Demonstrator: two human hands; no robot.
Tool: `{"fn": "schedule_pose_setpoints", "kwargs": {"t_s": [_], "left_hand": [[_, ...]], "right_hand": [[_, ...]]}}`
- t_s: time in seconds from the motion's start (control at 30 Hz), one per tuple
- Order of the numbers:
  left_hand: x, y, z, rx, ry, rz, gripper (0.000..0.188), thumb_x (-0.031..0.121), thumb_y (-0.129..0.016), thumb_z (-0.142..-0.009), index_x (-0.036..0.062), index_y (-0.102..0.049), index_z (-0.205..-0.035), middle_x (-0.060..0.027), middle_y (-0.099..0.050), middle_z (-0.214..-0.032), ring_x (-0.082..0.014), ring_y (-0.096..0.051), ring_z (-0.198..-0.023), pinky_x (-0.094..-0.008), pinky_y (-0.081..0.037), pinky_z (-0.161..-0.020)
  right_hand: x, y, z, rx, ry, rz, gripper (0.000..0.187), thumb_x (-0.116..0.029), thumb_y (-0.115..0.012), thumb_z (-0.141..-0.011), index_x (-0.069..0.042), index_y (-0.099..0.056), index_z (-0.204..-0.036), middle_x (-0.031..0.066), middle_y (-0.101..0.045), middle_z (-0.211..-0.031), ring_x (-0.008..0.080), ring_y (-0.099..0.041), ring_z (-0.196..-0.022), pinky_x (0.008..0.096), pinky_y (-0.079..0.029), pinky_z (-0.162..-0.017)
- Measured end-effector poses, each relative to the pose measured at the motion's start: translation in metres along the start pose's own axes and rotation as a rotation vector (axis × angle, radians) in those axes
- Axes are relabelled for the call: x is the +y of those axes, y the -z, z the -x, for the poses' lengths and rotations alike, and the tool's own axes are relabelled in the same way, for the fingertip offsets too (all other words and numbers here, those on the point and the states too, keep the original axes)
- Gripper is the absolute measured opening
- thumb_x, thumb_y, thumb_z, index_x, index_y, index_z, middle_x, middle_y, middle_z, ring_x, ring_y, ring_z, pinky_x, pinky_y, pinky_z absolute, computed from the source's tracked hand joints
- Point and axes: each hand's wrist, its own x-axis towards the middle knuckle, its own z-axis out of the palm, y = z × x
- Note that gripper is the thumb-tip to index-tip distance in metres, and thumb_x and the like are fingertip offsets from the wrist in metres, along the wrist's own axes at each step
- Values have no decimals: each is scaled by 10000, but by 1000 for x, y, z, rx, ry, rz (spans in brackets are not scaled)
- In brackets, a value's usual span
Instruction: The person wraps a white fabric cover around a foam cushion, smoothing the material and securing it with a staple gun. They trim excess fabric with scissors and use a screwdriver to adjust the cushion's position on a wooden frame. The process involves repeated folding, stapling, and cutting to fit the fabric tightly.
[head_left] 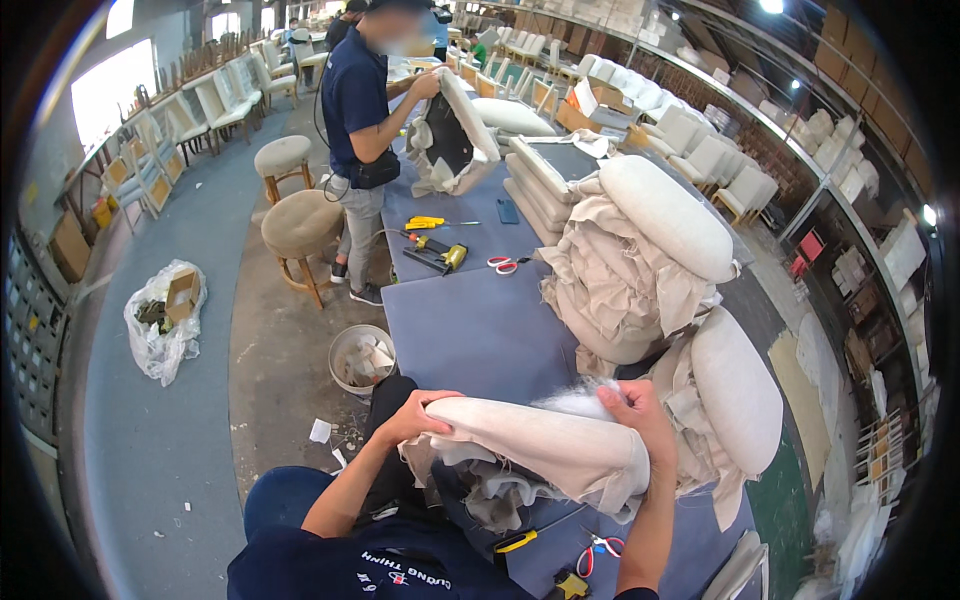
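A beige fabric-covered seat cushion (540, 440) is tilted up on edge in front of me, its loose cloth hanging on the underside. My left hand (410, 420) is closed around its left end. At the right end, my right hand (643, 418) has its fingers closed on a tuft of white fibre stuffing (578, 402), which spreads along the cushion's far edge. Below the cushion on the table lie a yellow-handled screwdriver (517, 542) and red-handled pliers (600, 548). Part of a yellow and black staple gun (572, 586) shows near the lower edge.
Stacked beige cushions (665, 220) stand on the right of the blue-grey table (460, 335). Across it, a co-worker (365, 110) holds another seat (455, 130). A staple gun (437, 252) and red-handled scissors (505, 265) lie between us. A waste bucket (362, 360) stands left of the table.
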Motion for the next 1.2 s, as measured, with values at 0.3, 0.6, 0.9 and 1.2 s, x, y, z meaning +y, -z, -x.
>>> {"fn": "schedule_pose_setpoints", "kwargs": {"t_s": [0.3,0.6,0.9,1.2], "left_hand": [[55,-32,-10,-174,-134,-218,866,255,-888,-747,36,-501,-1490,-101,-607,-1359,-173,-562,-1216,-349,-459,-1052],[190,-131,-143,-111,-333,-236,564,247,-572,-1059,51,-383,-1554,-96,-632,-1236,-172,-589,-1129,-328,-484,-993],[139,-117,-166,-68,-356,39,317,101,-662,-993,13,-626,-1296,-49,-696,-1140,-87,-607,-1053,-266,-506,-910],[159,-124,-162,-178,-86,243,363,189,-718,-977,0,-589,-1259,-59,-679,-1033,-111,-668,-874,-282,-566,-794]], "right_hand": [[-32,8,-2,-133,50,373,437,-290,-700,-969,32,-545,-718,-31,-410,-576,83,-346,-607,329,-304,-522],[-48,-25,-72,160,554,259,173,-45,-672,-875,11,-679,-1039,118,-677,-928,178,-635,-793,323,-495,-688],[-24,-11,-77,340,421,67,243,-26,-661,-895,30,-674,-1131,46,-606,-1018,101,-596,-841,247,-506,-724],[-8,2,-84,295,354,44,179,-156,-665,-976,14,-692,-1023,-2,-622,-764,44,-520,-663,246,-413,-573]]}}
